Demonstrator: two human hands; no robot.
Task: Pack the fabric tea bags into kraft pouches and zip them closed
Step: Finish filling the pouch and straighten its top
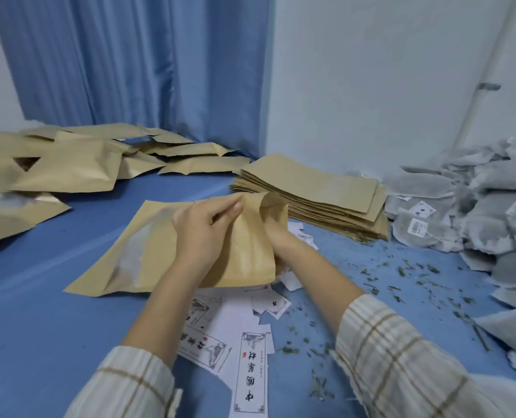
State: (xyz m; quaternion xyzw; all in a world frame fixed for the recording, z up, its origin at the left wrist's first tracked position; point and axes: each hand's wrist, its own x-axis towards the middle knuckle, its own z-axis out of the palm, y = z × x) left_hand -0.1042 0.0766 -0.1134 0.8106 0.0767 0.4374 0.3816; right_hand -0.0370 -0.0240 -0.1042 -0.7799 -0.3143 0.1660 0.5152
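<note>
A kraft pouch (244, 254) with a frosted window lies in the middle of the blue surface, its right end lifted and bent. My left hand (204, 226) pinches that top edge from above, thumb against the paper. My right hand (281, 236) sits behind and under the same end, mostly hidden by the pouch, fingers curled round the edge. A flat stack of empty kraft pouches (320, 203) lies just beyond my hands. Grey fabric tea bags (474, 212) are heaped at the right.
Filled kraft pouches (70, 170) are piled at the back left. White printed labels (250, 363) lie scattered near the front edge, and loose green tea leaves (401, 279) dot the surface on the right. A blue curtain (130, 61) and white wall stand behind.
</note>
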